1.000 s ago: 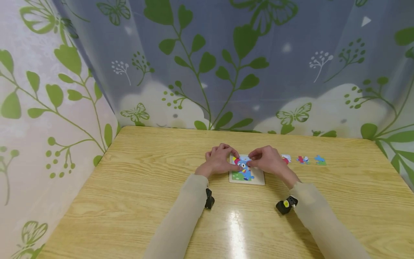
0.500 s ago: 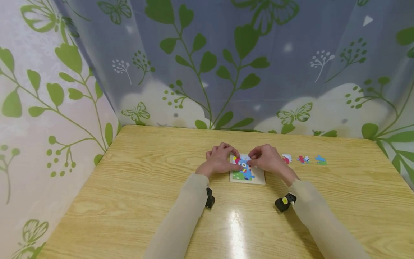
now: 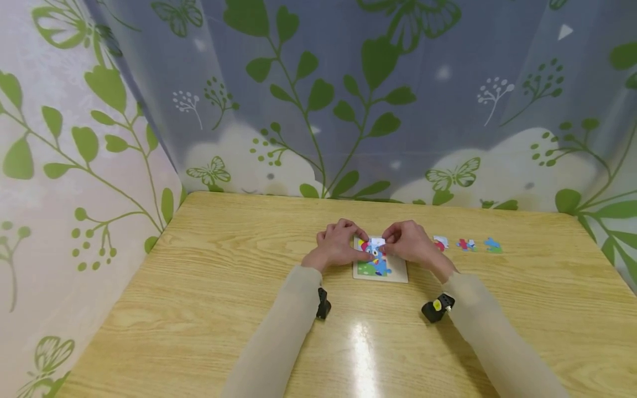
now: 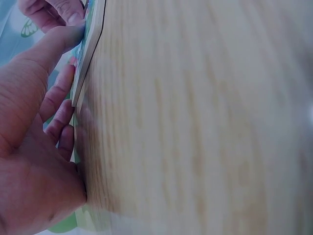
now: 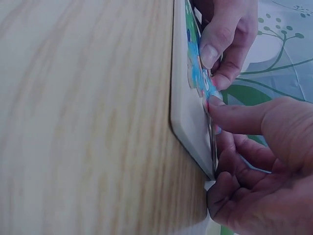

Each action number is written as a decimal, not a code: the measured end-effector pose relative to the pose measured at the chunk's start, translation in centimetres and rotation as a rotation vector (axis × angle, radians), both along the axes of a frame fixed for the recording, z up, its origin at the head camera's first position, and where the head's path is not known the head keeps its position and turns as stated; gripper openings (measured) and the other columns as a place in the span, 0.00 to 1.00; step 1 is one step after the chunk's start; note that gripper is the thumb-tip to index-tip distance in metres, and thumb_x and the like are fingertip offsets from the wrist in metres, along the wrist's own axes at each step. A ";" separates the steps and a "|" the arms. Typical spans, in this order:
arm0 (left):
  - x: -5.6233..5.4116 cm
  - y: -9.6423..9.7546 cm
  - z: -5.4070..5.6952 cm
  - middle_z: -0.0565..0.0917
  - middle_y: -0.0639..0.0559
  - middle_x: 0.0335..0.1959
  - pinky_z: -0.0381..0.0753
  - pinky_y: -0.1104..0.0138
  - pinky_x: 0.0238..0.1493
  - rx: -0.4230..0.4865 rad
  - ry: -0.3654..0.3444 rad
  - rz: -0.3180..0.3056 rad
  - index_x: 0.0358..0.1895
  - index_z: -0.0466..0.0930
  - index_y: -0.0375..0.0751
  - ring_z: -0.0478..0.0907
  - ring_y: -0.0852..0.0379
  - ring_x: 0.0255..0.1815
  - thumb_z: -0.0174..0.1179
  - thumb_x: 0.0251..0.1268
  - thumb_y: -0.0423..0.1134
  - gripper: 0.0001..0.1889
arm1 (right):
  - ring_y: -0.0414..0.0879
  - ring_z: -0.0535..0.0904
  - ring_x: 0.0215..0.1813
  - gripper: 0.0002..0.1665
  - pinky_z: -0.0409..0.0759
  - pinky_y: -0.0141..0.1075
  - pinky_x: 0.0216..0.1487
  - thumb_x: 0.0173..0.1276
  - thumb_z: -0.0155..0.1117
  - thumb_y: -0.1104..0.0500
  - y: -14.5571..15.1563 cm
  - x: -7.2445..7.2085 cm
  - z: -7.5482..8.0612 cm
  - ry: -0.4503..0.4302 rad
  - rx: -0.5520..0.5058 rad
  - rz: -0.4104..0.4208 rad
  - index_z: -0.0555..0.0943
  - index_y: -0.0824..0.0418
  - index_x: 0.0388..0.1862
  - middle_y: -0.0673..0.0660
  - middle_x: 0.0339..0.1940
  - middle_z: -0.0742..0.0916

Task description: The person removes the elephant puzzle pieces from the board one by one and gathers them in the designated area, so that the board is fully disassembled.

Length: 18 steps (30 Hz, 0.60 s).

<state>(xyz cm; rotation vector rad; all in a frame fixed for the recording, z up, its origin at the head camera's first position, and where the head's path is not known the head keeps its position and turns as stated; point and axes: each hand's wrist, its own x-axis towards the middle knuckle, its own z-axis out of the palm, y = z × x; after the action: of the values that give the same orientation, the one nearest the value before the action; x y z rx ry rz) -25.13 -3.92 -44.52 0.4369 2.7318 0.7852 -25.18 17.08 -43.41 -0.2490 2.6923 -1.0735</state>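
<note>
Rising at the far left, a pale panel [image 3: 30, 221] with green leaves met the blue-grey backdrop [image 3: 318, 33] behind my wooden counter [image 3: 199, 304]. Next came my left grip [image 3: 339, 244], spread: its thumb lay on the picture [image 3: 369, 270], its forefinger reached the upper left of it, and the other fingers sat past the left edge of the board [image 3: 396, 273]. A black device [image 3: 323, 304] was fixed at that wrist.

The board lay flat on the counter between my two hands. Its joined picture, a blue figure over green ground, filled the left part, while bare wood showed at the lower right. At the top of the picture, my right grip [image 3: 409, 241] pinched a pale piece [image 3: 377, 241] between thumb and forefinger; whether it sat flush, I could not tell. Below that wrist hung a second device [image 3: 436, 308].

Just beside my right hand, partly behind it, lay a red-and-white piece [image 3: 440, 243]; then, apart from it, a red-and-blue piece [image 3: 466, 245]; and farthest right, a blue-and-green piece [image 3: 492, 245].
</note>
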 end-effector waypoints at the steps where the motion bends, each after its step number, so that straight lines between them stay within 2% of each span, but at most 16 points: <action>1: 0.0 0.0 0.0 0.64 0.53 0.76 0.53 0.43 0.70 0.000 0.003 0.000 0.51 0.80 0.64 0.59 0.42 0.76 0.69 0.61 0.61 0.18 | 0.47 0.78 0.39 0.14 0.76 0.34 0.40 0.66 0.73 0.59 0.0 0.0 0.0 0.006 -0.001 0.002 0.83 0.66 0.47 0.59 0.39 0.86; 9: 0.0 -0.1 0.1 0.64 0.53 0.77 0.55 0.42 0.70 -0.009 0.007 -0.009 0.52 0.81 0.63 0.58 0.41 0.77 0.69 0.60 0.63 0.20 | 0.46 0.79 0.39 0.15 0.75 0.35 0.41 0.65 0.74 0.57 0.2 0.0 -0.3 0.039 0.001 0.014 0.84 0.65 0.46 0.58 0.38 0.87; 18: 0.0 -0.1 0.0 0.64 0.52 0.77 0.54 0.42 0.70 0.003 0.008 -0.008 0.52 0.81 0.63 0.58 0.40 0.76 0.69 0.60 0.62 0.20 | 0.47 0.81 0.42 0.11 0.77 0.36 0.46 0.70 0.65 0.61 1.1 0.1 -0.8 0.023 -0.087 0.035 0.83 0.63 0.49 0.59 0.42 0.88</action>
<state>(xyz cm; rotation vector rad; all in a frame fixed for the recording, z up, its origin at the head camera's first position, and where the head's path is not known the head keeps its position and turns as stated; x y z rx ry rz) -25.11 -4.00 -44.48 0.4516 2.7349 0.7876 -25.12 18.16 -44.21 -0.3252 2.6541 -1.1860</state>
